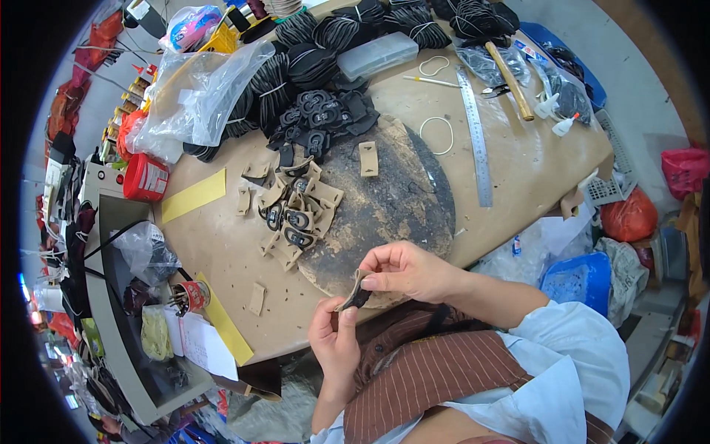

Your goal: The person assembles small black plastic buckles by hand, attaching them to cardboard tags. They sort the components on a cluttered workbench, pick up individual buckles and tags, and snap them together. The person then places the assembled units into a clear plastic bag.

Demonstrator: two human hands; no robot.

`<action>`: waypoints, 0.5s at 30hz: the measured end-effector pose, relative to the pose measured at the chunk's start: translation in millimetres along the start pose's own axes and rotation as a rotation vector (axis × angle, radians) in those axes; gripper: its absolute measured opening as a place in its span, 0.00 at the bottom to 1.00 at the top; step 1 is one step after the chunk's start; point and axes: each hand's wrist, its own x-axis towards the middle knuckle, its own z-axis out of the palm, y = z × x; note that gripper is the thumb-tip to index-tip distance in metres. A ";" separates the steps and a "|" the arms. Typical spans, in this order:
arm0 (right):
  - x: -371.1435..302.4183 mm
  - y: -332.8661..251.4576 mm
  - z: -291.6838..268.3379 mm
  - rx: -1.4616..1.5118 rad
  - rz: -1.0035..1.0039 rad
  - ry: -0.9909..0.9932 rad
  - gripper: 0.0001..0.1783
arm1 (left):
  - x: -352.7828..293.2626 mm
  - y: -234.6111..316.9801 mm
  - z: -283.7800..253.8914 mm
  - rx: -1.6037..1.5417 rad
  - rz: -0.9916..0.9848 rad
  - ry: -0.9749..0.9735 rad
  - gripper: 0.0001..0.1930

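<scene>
Near the table's front edge, my left hand [336,339] and my right hand [410,272] pinch one small tan and black piece [358,293] between them, thumbs and fingers closed on its two ends. Its tan side faces left, its black side shows below; finer detail is too small to make out. A round dark board [399,214] with worn patches lies just beyond my hands. A heap of similar tan pieces with black parts [299,211] spreads over its left edge. One tan piece [368,159] lies alone on the board, another [257,299] on the brown table covering.
Black parts [322,118] are piled behind the board, near tied black bundles [310,63] and a clear plastic box [379,55]. On the right lie a steel ruler [475,140] and a wooden-handled hammer [510,81]. A red tub [146,177] stands left, beside yellow strips [194,196].
</scene>
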 end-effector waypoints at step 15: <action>19.8 -2.7 -37.2 0.631 0.034 0.005 0.05 | 66.3 -11.5 38.6 -0.526 -0.139 -0.074 0.08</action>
